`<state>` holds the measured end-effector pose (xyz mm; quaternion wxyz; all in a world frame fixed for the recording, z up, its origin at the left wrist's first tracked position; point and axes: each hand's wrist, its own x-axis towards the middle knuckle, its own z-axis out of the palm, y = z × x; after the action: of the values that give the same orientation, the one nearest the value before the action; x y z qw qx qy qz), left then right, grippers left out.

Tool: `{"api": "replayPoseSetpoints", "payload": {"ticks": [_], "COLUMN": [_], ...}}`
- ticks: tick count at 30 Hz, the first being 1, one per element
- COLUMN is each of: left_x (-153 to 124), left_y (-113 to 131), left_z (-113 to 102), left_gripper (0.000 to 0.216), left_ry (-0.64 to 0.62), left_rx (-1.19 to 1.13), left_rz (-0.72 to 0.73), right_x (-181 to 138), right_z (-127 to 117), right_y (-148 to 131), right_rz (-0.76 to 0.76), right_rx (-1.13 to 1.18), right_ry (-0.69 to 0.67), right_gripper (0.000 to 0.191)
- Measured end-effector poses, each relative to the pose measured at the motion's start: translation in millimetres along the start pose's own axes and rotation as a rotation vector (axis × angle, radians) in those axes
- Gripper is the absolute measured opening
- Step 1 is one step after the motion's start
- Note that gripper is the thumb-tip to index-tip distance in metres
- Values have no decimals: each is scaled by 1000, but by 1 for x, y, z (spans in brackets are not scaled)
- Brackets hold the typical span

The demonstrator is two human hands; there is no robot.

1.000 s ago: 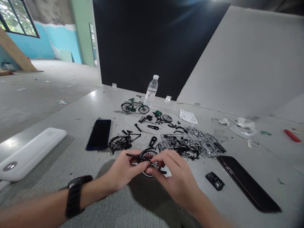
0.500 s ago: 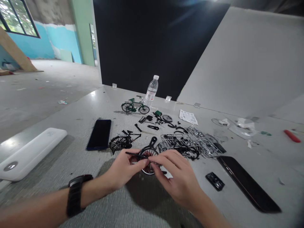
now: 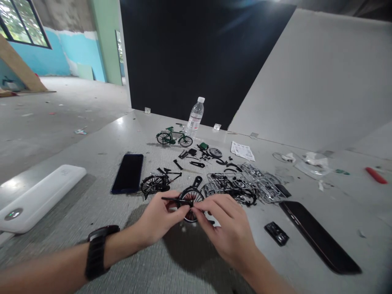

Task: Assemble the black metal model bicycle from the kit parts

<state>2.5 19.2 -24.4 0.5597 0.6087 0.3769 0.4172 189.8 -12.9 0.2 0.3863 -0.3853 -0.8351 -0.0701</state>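
Between my two hands is a small model bicycle wheel [image 3: 194, 214] with thin spokes and a black fender over its top. My left hand [image 3: 162, 214] pinches the wheel assembly from the left, with a thin black rod [image 3: 175, 199] lying across its fingers. My right hand [image 3: 225, 222] is closed at the wheel's hub; whether a tiny part sits between those fingertips is hidden. Just beyond lies a flat black part [image 3: 197, 181] with a rounded end. To the left stands a partly built black model bicycle [image 3: 157, 182] that has no front wheel.
Sprues of black parts [image 3: 239, 183] lie right of centre. A green model bicycle [image 3: 174, 136] and a water bottle [image 3: 196, 116] stand behind. Around them are a phone [image 3: 128, 173], a white power bank [image 3: 43, 199], a long black case [image 3: 320, 237] and a small black part [image 3: 276, 233].
The wheel has shifted slightly upward between my hands, and my right fingertips have adjusted at its hub. Both hands otherwise stay in place.
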Motion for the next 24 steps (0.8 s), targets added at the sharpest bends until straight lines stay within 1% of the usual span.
{"api": "replayPoseSetpoints", "payload": {"ticks": [2,4,8,13,19,24], "left_x": [0,0,0,0,1,0], "left_y": [2,3,3,-2,-5,-1], "left_z": [0,1,2,3,5,3], "left_gripper": [16,14,10,10,12,12], "left_ry": [-12,-11,10,20,35,29], "left_rx": [17,-5,-49,-42,-31,65], "left_rz": [1,17,21,26,61,81], "right_x": [0,1,3,3,-1,7], "right_z": [1,1,-1,-2,3,5], "right_y": [-1,0,1,-3,-8,-9], "right_rz": [23,28,-43,-124,-152,-122], "right_rx": [-8,-21,-76,-253,-421,-515], "right_ry": [-6,-18,-25,-32,-55,-75], "right_gripper": [7,3,7,6,11,21]}}
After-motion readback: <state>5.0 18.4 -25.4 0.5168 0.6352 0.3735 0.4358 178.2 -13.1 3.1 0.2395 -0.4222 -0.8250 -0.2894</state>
